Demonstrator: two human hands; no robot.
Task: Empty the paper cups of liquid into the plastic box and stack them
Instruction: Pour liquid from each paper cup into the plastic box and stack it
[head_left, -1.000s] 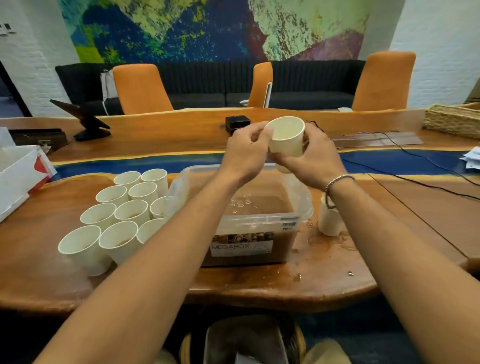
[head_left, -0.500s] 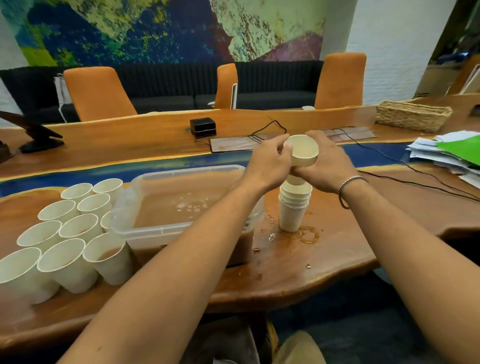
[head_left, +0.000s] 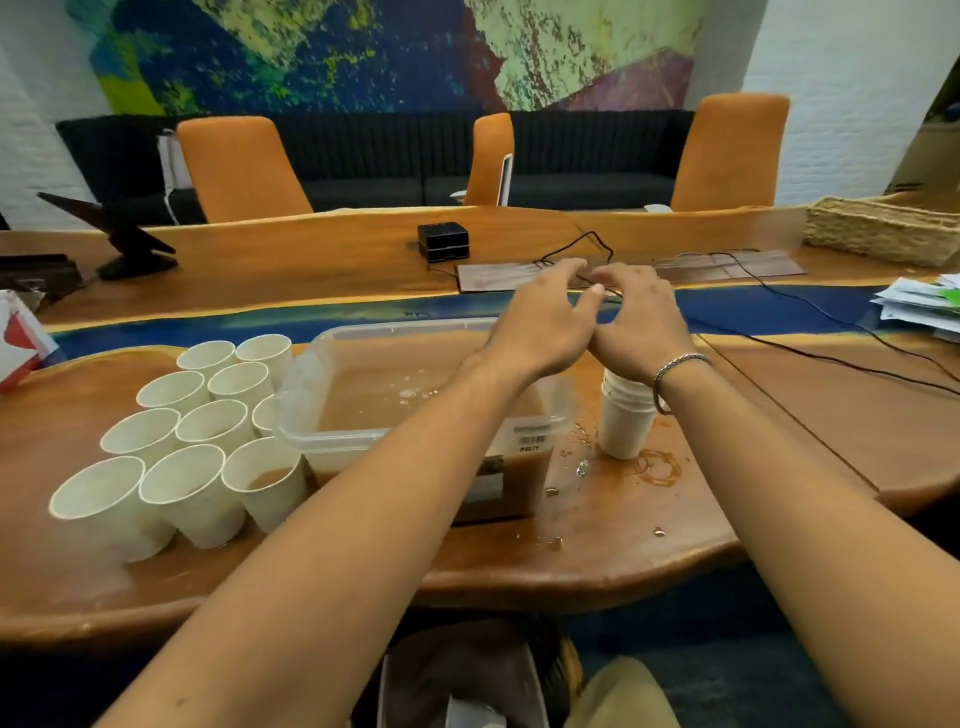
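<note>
A clear plastic box (head_left: 322, 395) with brown liquid stands mid-table. Left of it is a cluster of several white paper cups (head_left: 197, 447), some with brown liquid inside. Right of the box stands a stack of empty white cups (head_left: 623, 426). My left hand (head_left: 545, 322) hovers above the box's right end, fingers spread, holding nothing. My right hand (head_left: 641, 317) is just above the stack, fingers apart and empty, its wrist hiding the stack's top.
Brown drops and ring stains (head_left: 660, 467) mark the wooden table (head_left: 779, 441) near the stack. Black cables (head_left: 810, 358) run at the right. A black device (head_left: 443, 241), a woven basket (head_left: 883, 231) and papers (head_left: 919, 306) lie further back. Orange chairs stand behind.
Both hands held an empty cup above the stack; the cup is now on the stack and both hands have let go and opened. The view shifted left.
</note>
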